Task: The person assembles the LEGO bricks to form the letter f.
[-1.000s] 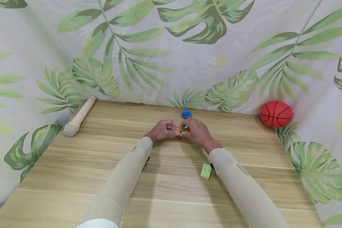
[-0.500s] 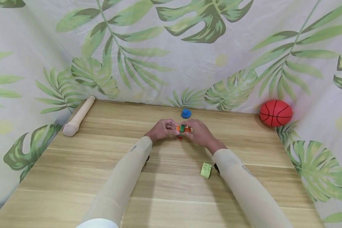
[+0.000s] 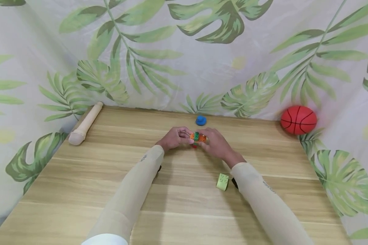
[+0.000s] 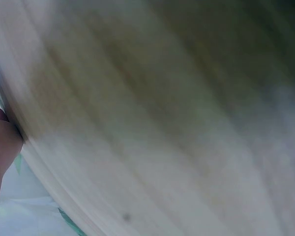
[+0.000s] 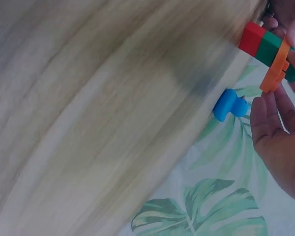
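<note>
One brick stack [image 3: 196, 136]: I see it between the hands, far centre.
Left hand [image 3: 174, 139]: thumb and fingers pinch its left end.
Right hand [image 3: 216, 143]: half-curled, gripping its right orange end.
Blue toy [image 3: 200, 120]: just beyond.
Lime brick [image 3: 222, 182]: nearer, right.

Rear and both sides: white fabric hanging printed with green tropical leaves [image 3: 202, 71], lightly creased, with pale yellow round spots [image 3: 239, 62] among the foliage. Furniture: one light-brown wood-grain table [image 3: 187, 211], streaks running crosswise, its far edge against the fabric. Light: diffuse, casting soft-edged shadows on the tabletop. Left wrist view: wood surface blurred, darkening toward upper right.
</note>
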`<state>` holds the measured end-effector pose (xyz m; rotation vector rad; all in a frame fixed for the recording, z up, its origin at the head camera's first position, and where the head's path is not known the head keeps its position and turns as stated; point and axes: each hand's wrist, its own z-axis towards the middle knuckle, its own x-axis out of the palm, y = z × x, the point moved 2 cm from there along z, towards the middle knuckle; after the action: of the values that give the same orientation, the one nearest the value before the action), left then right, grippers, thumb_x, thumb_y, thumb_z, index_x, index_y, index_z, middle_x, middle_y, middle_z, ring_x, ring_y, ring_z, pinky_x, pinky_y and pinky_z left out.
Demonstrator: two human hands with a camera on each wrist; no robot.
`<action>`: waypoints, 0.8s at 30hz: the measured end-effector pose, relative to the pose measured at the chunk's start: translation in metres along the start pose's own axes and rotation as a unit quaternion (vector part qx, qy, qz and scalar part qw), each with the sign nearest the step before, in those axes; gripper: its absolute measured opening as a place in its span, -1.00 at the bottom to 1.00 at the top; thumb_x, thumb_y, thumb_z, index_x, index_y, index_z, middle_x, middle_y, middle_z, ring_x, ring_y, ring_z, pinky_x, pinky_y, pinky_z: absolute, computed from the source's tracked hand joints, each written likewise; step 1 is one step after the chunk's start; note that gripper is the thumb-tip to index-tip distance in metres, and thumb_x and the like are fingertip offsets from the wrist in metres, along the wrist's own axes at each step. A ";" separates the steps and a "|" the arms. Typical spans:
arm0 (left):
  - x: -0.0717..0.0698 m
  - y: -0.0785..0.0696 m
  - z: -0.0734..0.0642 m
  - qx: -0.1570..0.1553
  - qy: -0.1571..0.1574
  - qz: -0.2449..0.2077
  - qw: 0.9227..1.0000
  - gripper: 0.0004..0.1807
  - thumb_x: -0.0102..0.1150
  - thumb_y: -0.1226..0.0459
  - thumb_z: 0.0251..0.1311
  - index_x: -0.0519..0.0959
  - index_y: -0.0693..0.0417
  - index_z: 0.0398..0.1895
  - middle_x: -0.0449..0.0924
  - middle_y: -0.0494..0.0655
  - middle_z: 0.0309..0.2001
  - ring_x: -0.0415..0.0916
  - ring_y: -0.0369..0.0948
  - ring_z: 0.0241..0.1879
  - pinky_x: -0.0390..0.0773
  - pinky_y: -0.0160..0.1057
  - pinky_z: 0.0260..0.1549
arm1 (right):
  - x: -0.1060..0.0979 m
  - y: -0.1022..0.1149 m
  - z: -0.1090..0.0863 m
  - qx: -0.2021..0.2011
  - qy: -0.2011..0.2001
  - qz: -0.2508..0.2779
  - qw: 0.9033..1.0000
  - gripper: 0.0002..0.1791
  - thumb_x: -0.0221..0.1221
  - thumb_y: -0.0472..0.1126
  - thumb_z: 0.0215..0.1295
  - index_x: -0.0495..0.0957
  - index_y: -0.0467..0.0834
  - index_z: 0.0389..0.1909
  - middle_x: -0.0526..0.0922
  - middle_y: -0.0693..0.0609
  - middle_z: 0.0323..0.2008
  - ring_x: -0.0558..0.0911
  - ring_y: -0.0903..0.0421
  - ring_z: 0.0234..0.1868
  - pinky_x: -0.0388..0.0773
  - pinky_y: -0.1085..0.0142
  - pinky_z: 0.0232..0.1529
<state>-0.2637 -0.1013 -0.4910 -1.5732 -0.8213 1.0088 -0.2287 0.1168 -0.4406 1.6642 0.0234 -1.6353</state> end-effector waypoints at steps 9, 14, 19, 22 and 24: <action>-0.004 -0.001 0.004 0.003 -0.006 0.007 1.000 -0.69 0.49 0.35 0.30 0.66 0.18 0.07 0.82 -0.21 -0.26 0.72 -0.32 -0.20 0.62 -0.35 -0.14 | -0.021 -0.009 -0.024 0.028 -0.022 -0.028 0.999 -0.69 0.32 -0.27 0.45 0.67 -0.23 0.15 0.74 -0.16 0.01 0.68 -0.12 0.08 0.63 -0.06 0.17; -0.004 0.002 0.002 0.005 -0.003 0.002 1.000 -0.65 0.49 0.36 0.30 0.65 0.24 0.11 0.81 -0.23 -0.29 0.71 -0.33 -0.22 0.62 -0.36 -0.16 | -0.031 -0.019 -0.042 0.057 0.014 -0.046 0.997 -0.90 0.29 -0.25 0.48 0.68 -0.22 -0.17 0.72 -0.06 -0.34 0.63 0.06 -0.32 0.64 0.12 -0.16; -0.002 0.003 0.001 0.004 -0.006 0.001 1.000 -0.65 0.48 0.38 0.30 0.65 0.24 0.11 0.78 -0.29 -0.33 0.70 -0.33 -0.24 0.60 -0.37 -0.18 | -0.040 -0.018 -0.061 0.142 0.145 -0.048 0.978 -0.66 0.22 0.02 0.60 0.57 -0.18 -0.26 0.57 0.01 -0.45 0.47 0.13 -0.43 0.45 0.23 -0.30; -0.001 0.004 0.002 0.003 -0.004 0.000 1.000 -0.66 0.48 0.37 0.30 0.65 0.21 0.10 0.78 -0.29 -0.32 0.70 -0.32 -0.24 0.60 -0.35 -0.18 | -0.041 -0.012 -0.073 0.199 0.236 -0.023 0.951 -0.52 0.14 0.19 0.63 0.52 -0.16 -0.27 0.54 0.02 -0.47 0.48 0.12 -0.45 0.45 0.25 -0.34; 0.000 0.004 0.002 0.004 -0.003 0.000 1.000 -0.67 0.48 0.37 0.31 0.65 0.20 0.09 0.77 -0.29 -0.33 0.70 -0.31 -0.24 0.60 -0.35 -0.17 | -0.040 -0.007 -0.081 0.229 0.281 0.000 0.932 -0.47 0.10 0.27 0.62 0.50 -0.15 -0.25 0.55 0.01 -0.49 0.52 0.12 -0.48 0.53 0.25 -0.38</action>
<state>-0.2657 -0.1013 -0.4954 -1.5641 -0.8203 1.0170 -0.1716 0.1837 -0.4211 2.4475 -0.0786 -1.1621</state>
